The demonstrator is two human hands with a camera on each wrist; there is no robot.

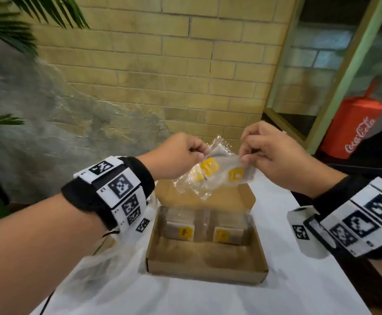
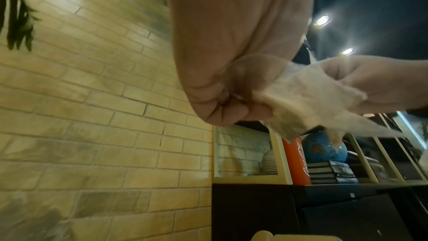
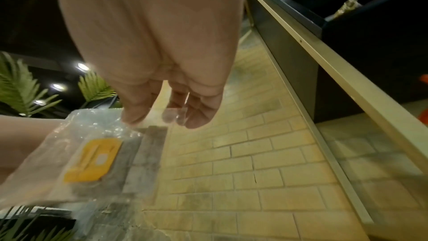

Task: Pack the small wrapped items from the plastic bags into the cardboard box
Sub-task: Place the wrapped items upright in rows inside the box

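Note:
A clear plastic bag with small wrapped items bearing yellow labels hangs above the open cardboard box. My left hand pinches the bag's upper left edge, and my right hand pinches its upper right edge; the bag is stretched between them. In the right wrist view the bag shows a yellow label, with my right fingertips on its top edge. The left wrist view shows my left hand gripping the bag. Two rows of wrapped items stand at the box's far end.
The box sits on a white table. Another clear plastic bag lies left of the box. A brick wall rises behind the table. A red cola cooler stands at the right, and plant fronds hang at the left.

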